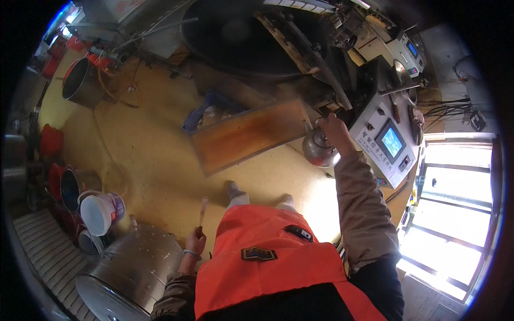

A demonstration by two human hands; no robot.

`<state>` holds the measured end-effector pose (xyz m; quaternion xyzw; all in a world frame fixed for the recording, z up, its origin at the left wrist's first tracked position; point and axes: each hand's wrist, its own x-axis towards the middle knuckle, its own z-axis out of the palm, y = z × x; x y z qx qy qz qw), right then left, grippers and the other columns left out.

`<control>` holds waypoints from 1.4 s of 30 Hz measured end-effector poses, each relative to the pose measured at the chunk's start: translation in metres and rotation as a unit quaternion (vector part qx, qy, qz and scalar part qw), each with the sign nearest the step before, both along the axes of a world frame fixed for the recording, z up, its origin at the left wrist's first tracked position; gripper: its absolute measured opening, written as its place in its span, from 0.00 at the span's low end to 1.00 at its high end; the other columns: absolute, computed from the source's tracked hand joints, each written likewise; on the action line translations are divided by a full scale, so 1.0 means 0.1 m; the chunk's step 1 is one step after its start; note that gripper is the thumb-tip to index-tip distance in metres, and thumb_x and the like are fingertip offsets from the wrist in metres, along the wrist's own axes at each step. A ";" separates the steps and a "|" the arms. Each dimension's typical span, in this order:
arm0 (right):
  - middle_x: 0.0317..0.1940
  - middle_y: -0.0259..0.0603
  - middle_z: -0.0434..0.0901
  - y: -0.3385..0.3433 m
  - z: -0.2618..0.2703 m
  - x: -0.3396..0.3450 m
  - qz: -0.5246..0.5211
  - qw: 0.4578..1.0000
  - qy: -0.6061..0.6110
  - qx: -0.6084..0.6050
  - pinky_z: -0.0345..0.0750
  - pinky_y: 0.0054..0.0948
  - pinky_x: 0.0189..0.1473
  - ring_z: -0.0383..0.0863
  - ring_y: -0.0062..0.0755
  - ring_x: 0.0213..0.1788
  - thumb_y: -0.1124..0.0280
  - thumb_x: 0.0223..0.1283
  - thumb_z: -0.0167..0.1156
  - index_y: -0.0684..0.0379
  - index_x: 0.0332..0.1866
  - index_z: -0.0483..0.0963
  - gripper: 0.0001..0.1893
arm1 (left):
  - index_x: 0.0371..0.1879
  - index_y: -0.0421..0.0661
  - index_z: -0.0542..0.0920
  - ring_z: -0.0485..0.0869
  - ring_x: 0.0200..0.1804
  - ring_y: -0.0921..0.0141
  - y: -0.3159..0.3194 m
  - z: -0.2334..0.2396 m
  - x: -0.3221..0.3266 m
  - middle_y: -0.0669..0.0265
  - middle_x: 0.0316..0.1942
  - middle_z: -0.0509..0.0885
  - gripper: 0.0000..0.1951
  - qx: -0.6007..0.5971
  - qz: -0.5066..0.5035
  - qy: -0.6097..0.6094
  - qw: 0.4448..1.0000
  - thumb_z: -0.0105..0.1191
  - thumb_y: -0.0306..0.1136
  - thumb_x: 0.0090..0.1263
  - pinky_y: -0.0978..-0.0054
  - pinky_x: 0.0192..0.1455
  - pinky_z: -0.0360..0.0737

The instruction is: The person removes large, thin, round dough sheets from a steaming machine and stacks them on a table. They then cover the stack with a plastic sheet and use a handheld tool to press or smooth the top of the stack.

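My right hand (pixel 334 127) is closed on the handle of a metal kettle (pixel 320 150), held beside the right end of a long, shallow rectangular tray (pixel 251 134) with a brown-stained inside. Down at the left, my left hand (pixel 195 241) grips a narrow flat-bladed tool (pixel 203 210) by its handle, with the blade pointing away from me. Beyond the tray lies a large round dark pan (pixel 241 40), with a metal-edged bar (pixel 307 60) across its right side. Whether anything pours from the kettle, I cannot tell.
A control cabinet with a screen (pixel 390 140) stands at the right. A large metal drum (pixel 132 261), a white plastic bucket (pixel 98 212) and red buckets (pixel 51 140) are at the left. Farther off stands a metal pot (pixel 82 84) near a looped hose (pixel 120 102). A blue crate (pixel 196 116) lies behind the tray.
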<state>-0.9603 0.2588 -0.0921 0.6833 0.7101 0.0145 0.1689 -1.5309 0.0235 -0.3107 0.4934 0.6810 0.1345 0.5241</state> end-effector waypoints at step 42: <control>0.30 0.58 0.76 -0.43 0.28 -2.32 -0.060 0.857 0.512 0.023 0.71 0.45 0.34 0.76 0.60 0.34 0.63 0.64 0.53 0.64 0.40 0.66 0.13 | 0.31 0.42 0.74 0.79 0.30 0.56 -0.60 0.04 0.04 0.54 0.24 0.78 0.06 0.017 0.063 0.043 0.997 0.51 0.29 0.57 0.64 0.34 0.75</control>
